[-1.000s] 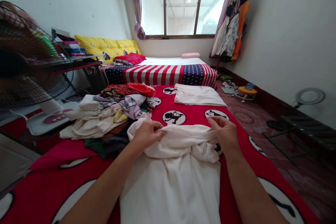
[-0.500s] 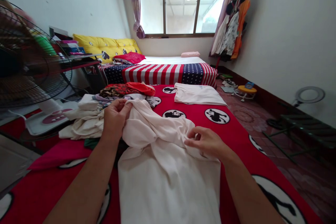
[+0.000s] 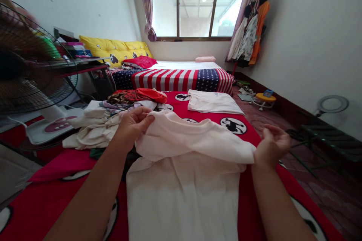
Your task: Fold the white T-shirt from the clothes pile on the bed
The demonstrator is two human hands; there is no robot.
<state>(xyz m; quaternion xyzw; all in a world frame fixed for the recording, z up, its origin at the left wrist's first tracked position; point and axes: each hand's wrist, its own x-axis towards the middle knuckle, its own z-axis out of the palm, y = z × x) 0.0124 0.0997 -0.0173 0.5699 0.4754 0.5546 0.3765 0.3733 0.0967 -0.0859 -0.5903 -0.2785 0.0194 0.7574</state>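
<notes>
In the head view, the left hand is clamped on the upper edge of a cream cotton shirt, its fingers pinching the cloth. The right hand has swung outward from the middle of the shirt, where it was a moment earlier. Its fingers are loosely curled and apart from the cloth, with the heel of the hand just beside the shirt's right corner. The hand now sits past the right edge of the bed, above the patterned tile floor.

The shirt lies lengthwise on a red bedspread with black-and-white cartoon circles, and its top layer, bunched before, now stretches across in a wide fold. To the left, a heaped pile of mixed clothes sits just beside the left hand. Ahead, a folded white shirt lies apart, with a strip of red bedspread showing between it and the cream cloth. Red bedspread also shows along the shirt's right side.
</notes>
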